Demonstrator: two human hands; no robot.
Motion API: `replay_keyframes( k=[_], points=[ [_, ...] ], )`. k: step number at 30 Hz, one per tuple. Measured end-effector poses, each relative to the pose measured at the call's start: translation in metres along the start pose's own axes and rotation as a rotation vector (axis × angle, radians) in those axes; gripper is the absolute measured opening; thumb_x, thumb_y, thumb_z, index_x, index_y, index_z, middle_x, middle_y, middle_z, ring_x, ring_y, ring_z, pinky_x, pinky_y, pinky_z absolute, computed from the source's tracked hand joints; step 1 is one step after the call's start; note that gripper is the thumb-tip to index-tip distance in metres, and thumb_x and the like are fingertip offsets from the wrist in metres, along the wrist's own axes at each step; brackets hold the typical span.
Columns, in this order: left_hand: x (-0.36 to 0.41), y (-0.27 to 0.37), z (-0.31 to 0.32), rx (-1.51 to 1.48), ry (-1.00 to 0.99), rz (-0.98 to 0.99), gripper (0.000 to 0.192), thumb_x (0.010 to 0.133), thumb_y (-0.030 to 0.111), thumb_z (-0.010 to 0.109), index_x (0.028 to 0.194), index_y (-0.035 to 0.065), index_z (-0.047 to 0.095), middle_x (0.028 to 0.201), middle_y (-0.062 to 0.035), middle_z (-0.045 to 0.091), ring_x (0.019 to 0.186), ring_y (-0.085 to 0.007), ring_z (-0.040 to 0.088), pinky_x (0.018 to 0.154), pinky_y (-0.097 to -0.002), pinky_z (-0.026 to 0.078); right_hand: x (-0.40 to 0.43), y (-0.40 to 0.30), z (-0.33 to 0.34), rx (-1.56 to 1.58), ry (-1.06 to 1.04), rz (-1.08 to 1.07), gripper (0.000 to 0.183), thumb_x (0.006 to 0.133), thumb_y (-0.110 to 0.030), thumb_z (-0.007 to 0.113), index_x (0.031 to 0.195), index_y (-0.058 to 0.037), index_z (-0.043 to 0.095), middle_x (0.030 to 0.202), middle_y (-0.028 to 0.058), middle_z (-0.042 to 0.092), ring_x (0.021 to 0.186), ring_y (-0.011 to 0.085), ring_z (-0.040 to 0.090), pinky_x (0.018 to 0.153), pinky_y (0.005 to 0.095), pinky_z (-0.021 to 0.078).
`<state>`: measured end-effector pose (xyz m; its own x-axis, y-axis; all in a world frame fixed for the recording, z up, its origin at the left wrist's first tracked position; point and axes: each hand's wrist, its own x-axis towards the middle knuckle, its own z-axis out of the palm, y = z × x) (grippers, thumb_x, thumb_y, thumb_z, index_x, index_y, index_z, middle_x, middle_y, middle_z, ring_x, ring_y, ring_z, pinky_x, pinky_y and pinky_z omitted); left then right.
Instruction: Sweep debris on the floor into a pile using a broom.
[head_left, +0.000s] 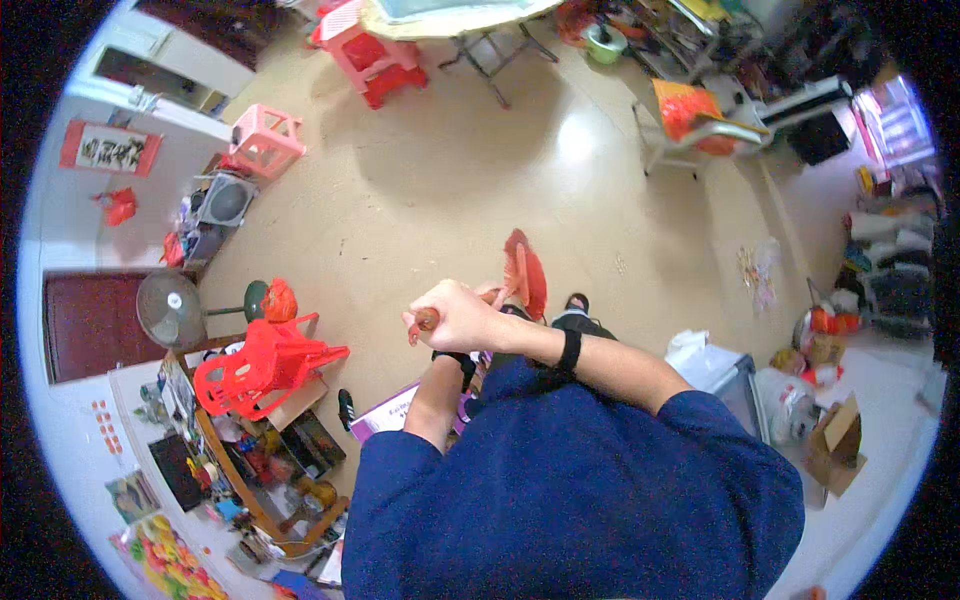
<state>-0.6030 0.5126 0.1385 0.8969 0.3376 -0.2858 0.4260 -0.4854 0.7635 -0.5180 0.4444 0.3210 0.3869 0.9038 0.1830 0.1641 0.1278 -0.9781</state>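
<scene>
A broom with a red head (531, 274) reaches down in front of me, its bristles at the floor near my feet. My right hand (459, 313) crosses over my body and is wrapped around the top of the brown broom handle (427, 319), whose rounded end sticks out of the fist. My left hand (489, 289) is mostly hidden behind the right one; a few of its fingers show around the handle, closer to the broom head. A dark band circles each wrist.
Left are a red plastic chair (259, 367), a standing fan (172, 307) and a pink stool (268, 141). A table (450, 26) stands ahead. A folding chair (720, 135) and small floor debris (756, 271) lie to the right, with a plastic bin (739, 390) nearer.
</scene>
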Motion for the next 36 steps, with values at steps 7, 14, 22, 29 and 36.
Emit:
replay_keyframes(
  k=[7, 14, 22, 29, 36],
  points=[
    [0.028, -0.024, 0.012, 0.081, -0.028, 0.084, 0.029, 0.095, 0.026, 0.055, 0.118, 0.0095, 0.052, 0.118, -0.009, 0.052, 0.111, -0.0251, 0.048, 0.096, -0.0357, 0.038, 0.002, 0.008, -0.016, -0.031, 0.173, -0.058, 0.007, 0.07, -0.005, 0.063, 0.073, -0.0055, 0.069, 0.07, 0.0132, 0.068, 0.064, 0.0291, 0.067, 0.059, 0.036, 0.0513],
    [0.069, -0.048, 0.037, 0.108, -0.104, 0.251, 0.022, 0.093, 0.023, 0.06, 0.11, 0.0086, 0.058, 0.108, -0.01, 0.059, 0.102, -0.0269, 0.055, 0.09, -0.0366, 0.044, 0.013, 0.015, -0.036, -0.053, 0.25, 0.019, 0.01, 0.067, -0.006, 0.063, 0.073, -0.0064, 0.07, 0.067, 0.0143, 0.067, 0.061, 0.0308, 0.065, 0.058, 0.038, 0.0505],
    [0.125, -0.103, 0.049, 0.083, -0.22, 0.42, 0.015, 0.09, 0.019, 0.065, 0.1, 0.0076, 0.066, 0.097, -0.0111, 0.067, 0.092, -0.029, 0.063, 0.083, -0.0377, 0.051, 0.05, 0.007, -0.038, -0.056, 0.206, 0.15, 0.006, 0.063, -0.007, 0.067, 0.069, -0.0061, 0.066, 0.068, 0.0152, 0.067, 0.066, 0.034, 0.068, 0.061, 0.0411, 0.0524],
    [0.172, -0.064, 0.036, 0.064, -0.351, 0.485, 0.01, 0.088, 0.018, 0.068, 0.095, 0.0126, 0.07, 0.094, -0.0115, 0.071, 0.082, -0.0334, 0.068, 0.074, -0.0427, 0.055, 0.096, 0.022, -0.052, -0.161, 0.278, 0.184, 0.009, 0.062, -0.012, 0.071, 0.065, -0.0096, 0.063, 0.062, 0.0132, 0.064, 0.062, 0.0352, 0.065, 0.059, 0.0438, 0.0503],
    [0.191, 0.004, 0.038, 0.138, -0.526, 0.457, 0.016, 0.091, 0.022, 0.063, 0.104, 0.013, 0.067, 0.096, -0.012, 0.07, 0.083, -0.0337, 0.069, 0.072, -0.0439, 0.055, 0.089, 0.032, -0.081, -0.236, 0.208, 0.364, 0.016, 0.06, -0.017, 0.07, 0.07, -0.0049, 0.067, 0.07, 0.0215, 0.065, 0.07, 0.0416, 0.065, 0.065, 0.0501, 0.0504]
  ],
)
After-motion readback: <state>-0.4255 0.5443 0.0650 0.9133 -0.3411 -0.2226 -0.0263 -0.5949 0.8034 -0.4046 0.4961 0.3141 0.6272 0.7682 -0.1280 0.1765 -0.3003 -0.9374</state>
